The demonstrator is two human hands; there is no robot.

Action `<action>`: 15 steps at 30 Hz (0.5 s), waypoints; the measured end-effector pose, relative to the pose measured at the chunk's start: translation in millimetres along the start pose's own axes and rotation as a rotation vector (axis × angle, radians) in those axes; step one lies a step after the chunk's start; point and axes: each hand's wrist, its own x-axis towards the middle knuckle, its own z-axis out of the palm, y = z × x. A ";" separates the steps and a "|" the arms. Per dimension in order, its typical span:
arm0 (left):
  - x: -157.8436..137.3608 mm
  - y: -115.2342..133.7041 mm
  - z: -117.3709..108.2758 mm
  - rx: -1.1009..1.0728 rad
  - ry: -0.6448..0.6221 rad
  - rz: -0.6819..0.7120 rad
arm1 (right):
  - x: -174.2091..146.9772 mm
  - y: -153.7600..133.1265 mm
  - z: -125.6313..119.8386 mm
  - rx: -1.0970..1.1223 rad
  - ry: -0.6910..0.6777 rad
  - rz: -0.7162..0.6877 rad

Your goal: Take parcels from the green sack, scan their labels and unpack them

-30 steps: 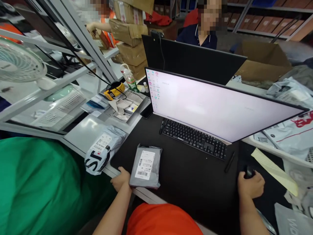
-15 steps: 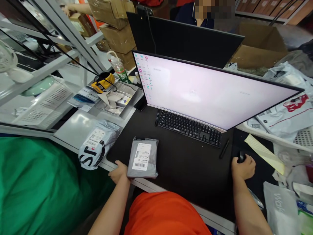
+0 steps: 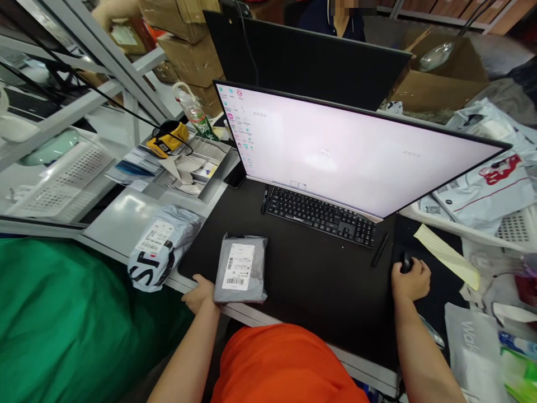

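My right hand (image 3: 411, 280) is wrapped over a black computer mouse (image 3: 406, 262) on a dark mat at the right. My left hand (image 3: 199, 294) grips the desk's front edge, its thumb on top and its other fingers partly hidden. Close beside it lies a grey plastic parcel (image 3: 255, 268) bearing a white shipping label (image 3: 238, 267). Beyond the parcel stands a black keyboard (image 3: 321, 215), under a lit monitor (image 3: 335, 151) with a pale desktop and a column of icons. A black pen (image 3: 380, 250) rests between the keyboard and the mouse.
A white printed parcel (image 3: 161, 246) lies at the left, above green fabric (image 3: 75, 319). Behind it are a tray of papers (image 3: 197, 168), a yellow device (image 3: 168, 139) and a bottle (image 3: 195, 115). Bagged parcels (image 3: 482, 184) fill a basket at the right. Another person (image 3: 331, 22) sits beyond the screens.
The view has shifted slightly. A small thumbnail outline now shows low on the monitor. A clear plastic item appears in the open box at the back right. Both hands keep their places.
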 end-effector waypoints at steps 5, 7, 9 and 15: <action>0.4 0.4 1.3 0.002 0.006 0.005 | -0.5 2.8 2.7 -0.003 -0.007 -0.001; -0.2 0.8 1.0 0.010 0.008 0.004 | -0.5 3.5 3.5 -0.008 0.000 -0.004; -1.1 0.9 0.1 0.021 0.001 0.008 | -0.4 3.6 3.8 -0.011 0.005 -0.007; -3.8 -0.1 -2.7 0.037 -0.022 0.024 | -0.3 3.6 4.6 -0.008 0.006 0.006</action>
